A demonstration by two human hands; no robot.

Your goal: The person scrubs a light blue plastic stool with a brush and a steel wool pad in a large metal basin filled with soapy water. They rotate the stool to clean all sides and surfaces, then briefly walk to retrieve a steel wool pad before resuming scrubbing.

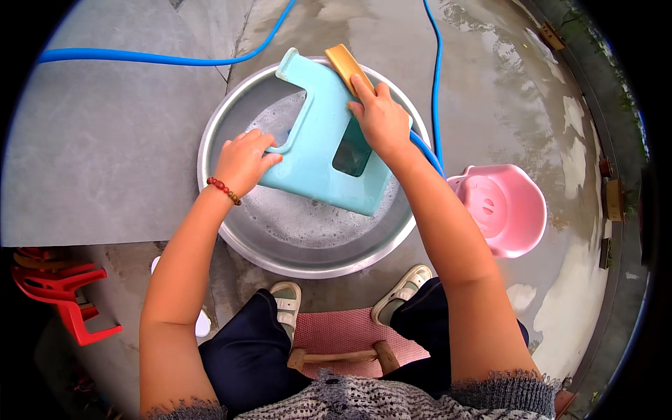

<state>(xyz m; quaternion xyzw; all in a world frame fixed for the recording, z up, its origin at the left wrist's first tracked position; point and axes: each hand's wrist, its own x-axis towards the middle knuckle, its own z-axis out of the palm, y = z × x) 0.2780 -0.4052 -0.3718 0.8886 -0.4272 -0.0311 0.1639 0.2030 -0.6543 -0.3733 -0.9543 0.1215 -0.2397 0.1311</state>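
A light-blue plastic stool (315, 173) lies tilted across a round metal basin (315, 270) that holds soapy water (315, 226). My left hand (244, 160), with a beaded bracelet at the wrist, grips the stool's edge at the left, thumb on top and fingers at the cut-out. My right hand (380, 113) holds a yellowish scrubbing brush (349, 68) against the stool's upper right edge. The brush's bristles are hidden beneath its back. A dark rectangular opening in the stool shows just below my right hand.
A blue hose (437, 94) runs along the basin's right side, and another stretch (157, 56) crosses the upper left. A pink plastic tub (517, 210) stands at the right. Red plastic chairs (68, 299) are at the lower left. A pink mat (336, 328) lies between my feet.
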